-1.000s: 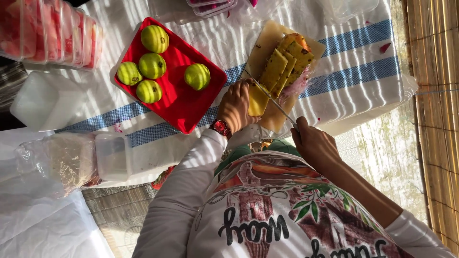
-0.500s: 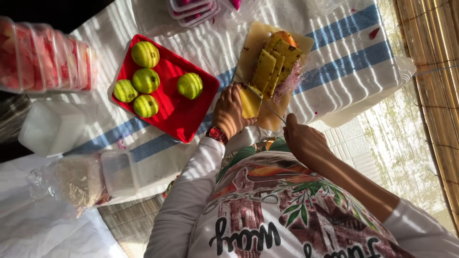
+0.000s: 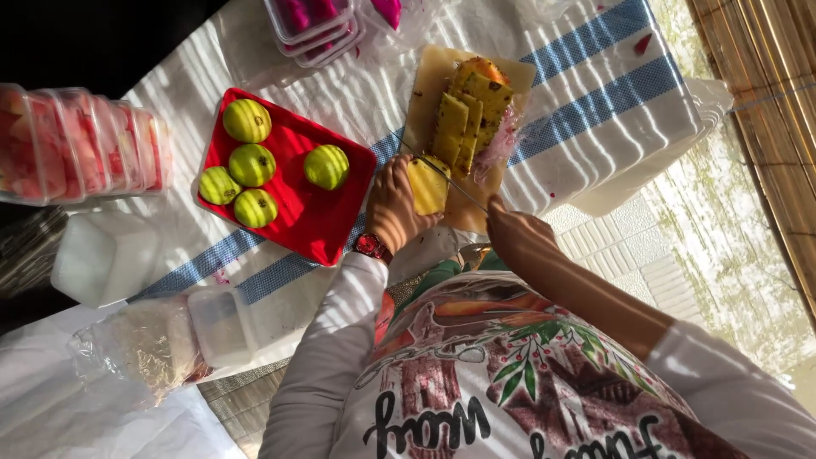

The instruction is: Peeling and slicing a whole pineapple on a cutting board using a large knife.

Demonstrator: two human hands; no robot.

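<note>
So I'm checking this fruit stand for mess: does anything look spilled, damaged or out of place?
Only small things. Reddish stains mark the white, blue-striped cloth near its far edge. Pineapple slabs lie loosely overlapped on the cutting board. The green guavas sit tidily on the red tray.

A peeled yellow pineapple piece stands at the near end of a pale wooden cutting board, close to the board's left edge. A long thin knife lies across its top, the blade slanting from the board's left edge towards its near right corner. Further along the board, towards its far end, more pineapple slices lie side by side, flat yellow slabs with brown specks, reaching almost to the far edge.
</note>
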